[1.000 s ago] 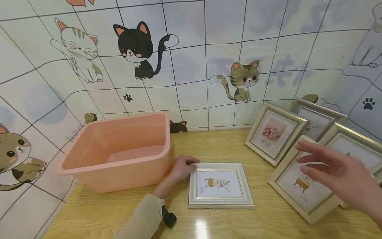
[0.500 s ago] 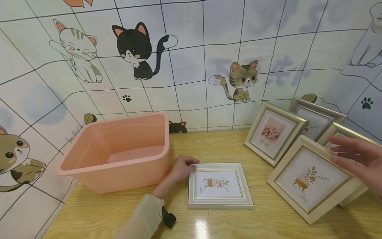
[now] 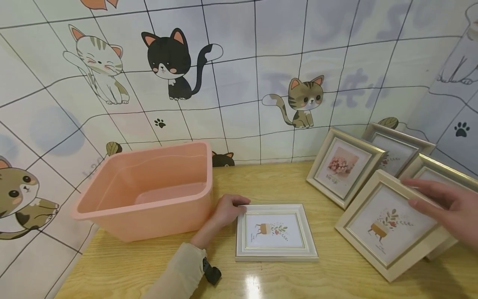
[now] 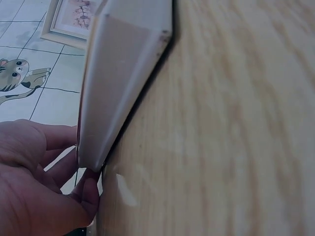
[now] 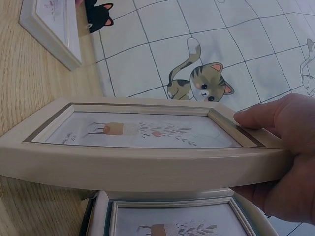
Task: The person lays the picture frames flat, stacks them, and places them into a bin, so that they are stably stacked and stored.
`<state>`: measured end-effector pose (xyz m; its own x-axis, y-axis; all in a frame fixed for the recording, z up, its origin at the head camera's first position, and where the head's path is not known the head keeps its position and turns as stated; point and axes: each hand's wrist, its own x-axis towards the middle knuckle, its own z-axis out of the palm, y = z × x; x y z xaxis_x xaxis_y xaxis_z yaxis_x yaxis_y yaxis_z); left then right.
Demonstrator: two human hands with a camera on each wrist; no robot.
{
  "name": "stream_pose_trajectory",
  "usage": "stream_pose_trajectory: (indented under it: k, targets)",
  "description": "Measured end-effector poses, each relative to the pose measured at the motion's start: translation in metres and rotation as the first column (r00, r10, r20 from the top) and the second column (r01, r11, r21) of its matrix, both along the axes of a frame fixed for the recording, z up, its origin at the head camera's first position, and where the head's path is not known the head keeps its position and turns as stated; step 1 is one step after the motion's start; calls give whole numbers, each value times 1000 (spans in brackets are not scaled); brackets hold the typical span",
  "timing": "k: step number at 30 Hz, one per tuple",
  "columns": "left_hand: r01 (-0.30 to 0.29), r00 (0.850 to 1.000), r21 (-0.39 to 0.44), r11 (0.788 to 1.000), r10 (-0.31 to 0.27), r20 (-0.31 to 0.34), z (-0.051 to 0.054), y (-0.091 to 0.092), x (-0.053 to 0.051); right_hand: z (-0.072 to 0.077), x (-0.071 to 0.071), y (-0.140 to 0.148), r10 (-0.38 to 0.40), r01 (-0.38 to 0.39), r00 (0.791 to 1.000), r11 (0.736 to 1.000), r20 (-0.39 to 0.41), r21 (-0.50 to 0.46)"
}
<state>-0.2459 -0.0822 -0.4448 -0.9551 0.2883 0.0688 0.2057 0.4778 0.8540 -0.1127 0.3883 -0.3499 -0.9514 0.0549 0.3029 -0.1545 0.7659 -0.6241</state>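
Note:
A white picture frame (image 3: 240,241) with a gold inner line lies flat on the table, its print facing up. My left hand (image 3: 227,209) grips its far left corner. In the left wrist view the fingers (image 4: 61,169) close around that corner. At the right, a cream picture frame (image 3: 358,236) with a potted-plant print stands tilted back in front of another frame. My right hand (image 3: 453,209) holds its upper right edge. The right wrist view has the thumb (image 5: 256,118) on the front border and the other fingers behind, partly hidden.
Left of the flat frame stands a pink plastic tub (image 3: 149,220). Behind the held cream frame are a frame with a pink flower print (image 3: 340,166) and further frames (image 3: 396,145) leaning near the corner. A cat-patterned wall covering (image 3: 239,83) closes the back.
My right hand drew back to the right, then came in to the cream frame's upper right edge and took hold of it. My left hand has stayed at the flat frame's corner.

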Motion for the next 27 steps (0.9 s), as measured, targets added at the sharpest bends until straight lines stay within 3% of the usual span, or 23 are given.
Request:
stream_pose_trajectory:
  k: [6, 11, 16, 19, 23, 26, 27]
  targets:
    - [-12, 1000, 34, 999, 11, 26, 6, 0, 2, 2, 0, -4, -2, 3, 1000, 1000, -8, 31]
    - [-5, 1000, 79, 997, 4, 14, 17, 1, 5, 3, 3, -10, 8, -11, 998, 999, -56, -44]
    - [56, 998, 128, 990, -54, -16, 30, 2, 10, 9, 4, -17, 47, -58, 996, 985, -70, -163]
    - [121, 993, 146, 982, -118, -29, 39, 4, 14, 12, 5, -26, 58, -63, 998, 973, -26, -222]
    - [223, 975, 174, 959, -219, -40, 53, 12, 23, 13, 3, -39, 105, -84, 994, 930, 41, -357]
    - [297, 955, 203, 933, -293, -49, 64, 20, 30, 9, -1, -50, 194, -145, 980, 849, 45, -508]
    - [323, 946, 213, 922, -319, -55, 67, 22, 32, 7, -2, -54, 228, -168, 973, 811, 38, -560]
